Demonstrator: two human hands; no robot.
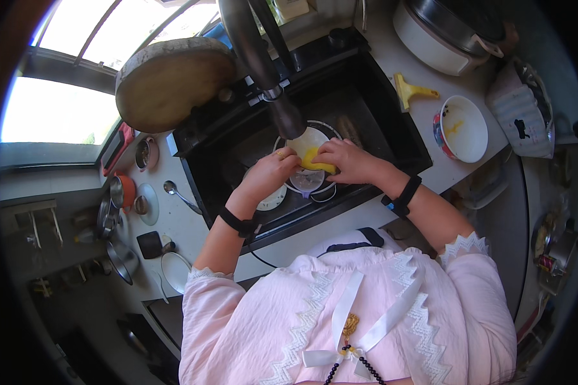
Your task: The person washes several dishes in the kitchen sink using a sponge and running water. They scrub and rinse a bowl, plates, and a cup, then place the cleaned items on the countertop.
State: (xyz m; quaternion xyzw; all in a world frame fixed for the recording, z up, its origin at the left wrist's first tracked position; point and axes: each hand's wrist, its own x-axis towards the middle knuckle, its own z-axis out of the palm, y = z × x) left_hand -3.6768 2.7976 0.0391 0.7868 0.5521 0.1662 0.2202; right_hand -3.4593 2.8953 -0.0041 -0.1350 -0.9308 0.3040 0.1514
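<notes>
My left hand (pixel 275 173) grips the rim of a white bowl (pixel 302 139) held over a dark sink (pixel 236 154). In my right hand (pixel 349 161) is a yellow sponge or cloth (pixel 315 161), pressed against the bowl's near side. Just below the bowl sits a small translucent purple-handled cup or strainer (pixel 307 182), inside a round pot (pixel 328 126) with a metal rim. A white dish with dark specks (pixel 272 199) lies in the sink beneath my left wrist. The faucet's spout (pixel 289 122) hangs just beyond the bowl.
Right of the sink are a yellow scraper (pixel 409 91), a soiled white bowl (pixel 467 130) and a rice cooker (pixel 443 38). A round wooden chopping block (pixel 173 86) leans behind. On the left counter lie a spoon (pixel 180 196), an orange pot (pixel 122 191) and a metal bowl (pixel 123 261).
</notes>
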